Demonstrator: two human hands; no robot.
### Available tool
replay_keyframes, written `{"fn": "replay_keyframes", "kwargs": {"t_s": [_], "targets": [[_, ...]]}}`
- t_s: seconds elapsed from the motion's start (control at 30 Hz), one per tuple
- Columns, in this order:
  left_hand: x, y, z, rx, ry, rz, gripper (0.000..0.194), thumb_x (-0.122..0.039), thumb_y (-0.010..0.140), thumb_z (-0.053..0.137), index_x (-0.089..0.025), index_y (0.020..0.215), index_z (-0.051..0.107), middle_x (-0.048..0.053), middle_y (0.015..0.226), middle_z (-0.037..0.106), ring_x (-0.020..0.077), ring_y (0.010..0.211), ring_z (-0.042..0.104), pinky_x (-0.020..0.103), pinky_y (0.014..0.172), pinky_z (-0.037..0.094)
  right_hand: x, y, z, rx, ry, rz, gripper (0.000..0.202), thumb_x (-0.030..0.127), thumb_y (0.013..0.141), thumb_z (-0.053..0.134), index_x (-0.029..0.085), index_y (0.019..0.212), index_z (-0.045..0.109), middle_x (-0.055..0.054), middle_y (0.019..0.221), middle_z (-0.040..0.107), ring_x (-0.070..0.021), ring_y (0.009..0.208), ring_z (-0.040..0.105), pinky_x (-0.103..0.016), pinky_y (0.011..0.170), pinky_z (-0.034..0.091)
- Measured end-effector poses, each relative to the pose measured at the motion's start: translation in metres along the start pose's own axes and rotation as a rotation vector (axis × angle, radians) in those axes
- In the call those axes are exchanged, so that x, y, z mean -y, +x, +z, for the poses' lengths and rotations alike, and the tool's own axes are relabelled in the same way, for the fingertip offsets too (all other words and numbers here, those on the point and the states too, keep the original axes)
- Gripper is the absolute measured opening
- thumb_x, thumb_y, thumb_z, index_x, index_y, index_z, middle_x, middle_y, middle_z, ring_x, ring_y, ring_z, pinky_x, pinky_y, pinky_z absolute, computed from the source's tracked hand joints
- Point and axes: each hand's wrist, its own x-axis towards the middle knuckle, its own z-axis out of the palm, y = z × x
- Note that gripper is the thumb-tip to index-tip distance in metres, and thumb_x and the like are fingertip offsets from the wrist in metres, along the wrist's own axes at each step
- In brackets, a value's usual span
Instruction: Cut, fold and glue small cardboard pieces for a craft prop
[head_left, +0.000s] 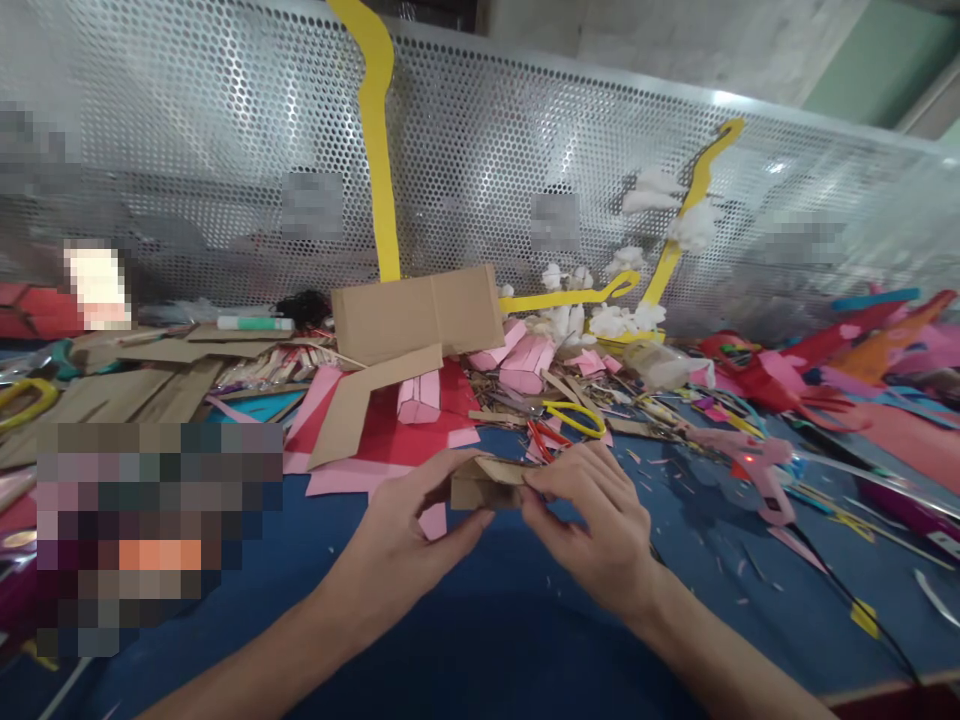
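A small folded piece of brown cardboard (484,490) is held between both hands above the blue table (480,620). My left hand (409,530) grips its left side, thumb below and fingers above. The fingertips of my right hand (596,510) pinch its right end. Behind the hands stands a larger cardboard box shape (420,315), with an angled cardboard strip (356,400) in front of it. Red paper (390,415) and pink paper (337,478) lie under the strip. A folded pink paper shape (420,397) rests on the red sheet.
Yellow-handled scissors (574,418) lie beyond the hands. At the right is a pink glue gun (765,470) with a red light and a black cord. Cardboard sheets (142,395) are piled at the left. A perforated metal panel (480,150) runs along the back.
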Motion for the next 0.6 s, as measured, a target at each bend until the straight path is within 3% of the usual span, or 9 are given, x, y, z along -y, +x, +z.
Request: {"fn": "replay_keyframes", "kwargs": {"t_s": [0.27,0.6], "targets": [[0.0016,0.0,0.0004,0.025,0.064,-0.024,0.038,-0.019,0.09,0.066,-0.027,0.127,0.061,0.002,0.116,0.073,0.0188,0.102,0.07,0.031,0.094,0.056,0.0016,0.0011,-0.003,0.035,-0.093,-0.08,0.024,0.004,0.085,0.07,0.021,0.085,0.053,0.002,0.065,0.064,-0.0139,0.059,0.056,-0.033,0.066,0.042],[0.0005,-0.0002,-0.0009,0.04,0.125,-0.066,0.038,-0.022,0.092,0.064,-0.027,0.129,0.06,0.0,0.101,0.073,0.0182,0.091,0.07,0.033,0.092,0.057,-0.0001,-0.0034,-0.001,0.034,-0.123,-0.08,0.025,0.003,0.084,0.071,0.021,0.083,0.054,0.003,0.064,0.065,-0.0138,0.06,0.057,-0.034,0.068,0.042]]}}
